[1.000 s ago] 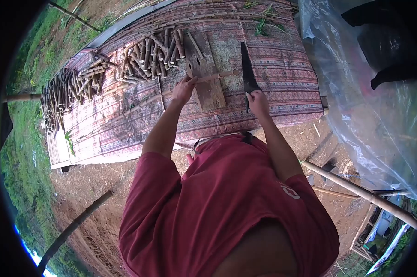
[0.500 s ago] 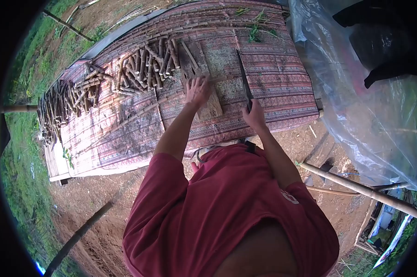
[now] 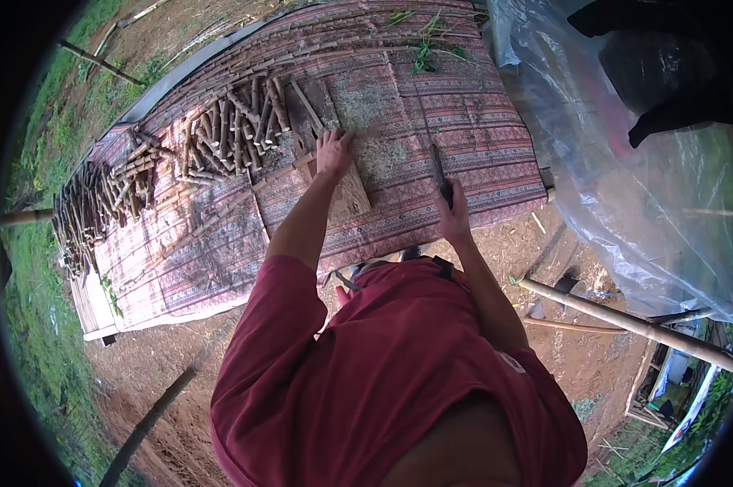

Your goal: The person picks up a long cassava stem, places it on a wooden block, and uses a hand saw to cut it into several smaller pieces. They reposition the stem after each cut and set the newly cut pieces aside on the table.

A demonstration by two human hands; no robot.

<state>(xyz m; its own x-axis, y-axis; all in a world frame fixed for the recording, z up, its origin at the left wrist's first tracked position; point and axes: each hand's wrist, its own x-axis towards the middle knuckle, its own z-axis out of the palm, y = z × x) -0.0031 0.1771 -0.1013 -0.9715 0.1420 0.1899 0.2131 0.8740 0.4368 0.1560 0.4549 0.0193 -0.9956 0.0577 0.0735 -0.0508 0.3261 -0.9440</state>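
Observation:
My left hand (image 3: pixel 334 152) is closed over a long woody stem (image 3: pixel 280 175), pressing it down across a wooden board (image 3: pixel 350 193). The stem runs from under my fingers toward the lower left over the patterned cloth (image 3: pixel 496 170). My right hand (image 3: pixel 454 209) grips the dark handle of a machete (image 3: pixel 438 168). Its narrow blade points away from me, to the right of the board and apart from the stem. Pale chips (image 3: pixel 374 150) are scattered around the board. Left of it lies a pile of short cut stems (image 3: pixel 235 134).
More cut stems (image 3: pixel 86 215) are heaped at the table's far left. Long uncut stems (image 3: pixel 318 50) lie along the back edge, near green leaves (image 3: pixel 425 55). Clear plastic sheeting (image 3: pixel 577 154) hangs at the right. A bamboo pole (image 3: pixel 626 321) slants across the lower right.
My right hand and the machete have shifted slightly right, away from the board. My left hand stays on the stem at the board. The whole view has shifted a little.

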